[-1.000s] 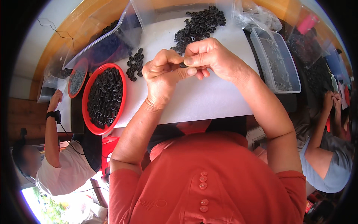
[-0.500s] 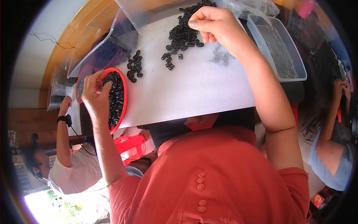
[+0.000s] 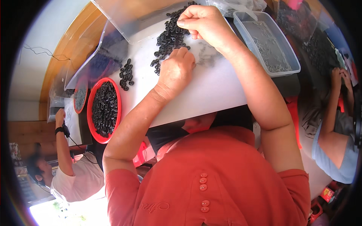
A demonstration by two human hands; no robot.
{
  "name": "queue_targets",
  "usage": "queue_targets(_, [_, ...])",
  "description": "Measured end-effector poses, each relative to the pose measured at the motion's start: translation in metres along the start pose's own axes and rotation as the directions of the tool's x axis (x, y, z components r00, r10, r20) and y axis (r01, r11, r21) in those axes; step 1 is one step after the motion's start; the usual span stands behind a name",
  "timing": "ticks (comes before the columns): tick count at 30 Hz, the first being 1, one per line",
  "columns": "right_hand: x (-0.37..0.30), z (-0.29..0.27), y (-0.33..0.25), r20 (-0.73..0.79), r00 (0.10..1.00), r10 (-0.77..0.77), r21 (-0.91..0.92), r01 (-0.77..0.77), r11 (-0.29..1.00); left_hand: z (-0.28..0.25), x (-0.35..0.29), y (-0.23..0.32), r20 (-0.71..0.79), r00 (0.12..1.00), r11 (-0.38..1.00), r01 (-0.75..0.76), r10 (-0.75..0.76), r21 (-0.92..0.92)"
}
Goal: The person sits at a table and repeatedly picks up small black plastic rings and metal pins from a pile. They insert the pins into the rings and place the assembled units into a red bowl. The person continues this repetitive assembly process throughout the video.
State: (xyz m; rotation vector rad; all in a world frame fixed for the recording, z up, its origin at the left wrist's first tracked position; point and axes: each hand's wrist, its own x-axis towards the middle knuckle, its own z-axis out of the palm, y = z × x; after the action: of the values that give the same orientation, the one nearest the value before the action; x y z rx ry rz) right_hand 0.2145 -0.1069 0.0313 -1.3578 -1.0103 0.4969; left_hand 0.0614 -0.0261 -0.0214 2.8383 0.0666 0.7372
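Note:
My left hand [image 3: 175, 71] is over the near edge of a heap of small black oval parts with holes [image 3: 166, 42], its fingers curled in. Whatever lies between those fingertips is hidden behind the back of the hand. Just beyond it, my right hand [image 3: 205, 25] hovers at the heap's right side with thumb and forefinger pinched together; anything in the pinch is too small to make out. Small silvery metal pieces [image 3: 207, 54] lie loose on the white work surface [image 3: 188, 98] below the right hand.
A red-rimmed basin [image 3: 120, 103] full of black parts stands at the left, near a smaller group of them [image 3: 126, 75]. A clear tub [image 3: 296, 71] of metal pieces sits on the right. Larger clear bins [image 3: 109, 22] stand behind. One person works at each side.
My left hand has moved from the red-rimmed basin rightward to the black heap, and its fingers have curled in. The right hand stays pinched near the heap. The whole view has shifted slightly.

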Motion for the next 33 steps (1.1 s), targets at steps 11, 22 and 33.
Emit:
queue_targets(11, [-0.01,0.015,-0.003,0.218,0.971,-0.101,-0.027,0.109,0.994,-0.073,0.02,-0.021,0.344,0.768,0.242,0.533,-0.539,-0.811])
queue_targets(22, [-0.015,0.026,0.001,0.142,0.875,-0.463,-0.255,0.484,0.837,-0.083,0.015,-0.023,0.462,0.742,0.061,0.556,-0.486,-0.829])
queue_targets(33, [-0.008,0.02,0.007,0.065,0.959,-0.275,-0.247,0.282,0.927,-0.045,0.004,-0.049,0.196,0.922,0.942,0.335,-0.334,0.03])
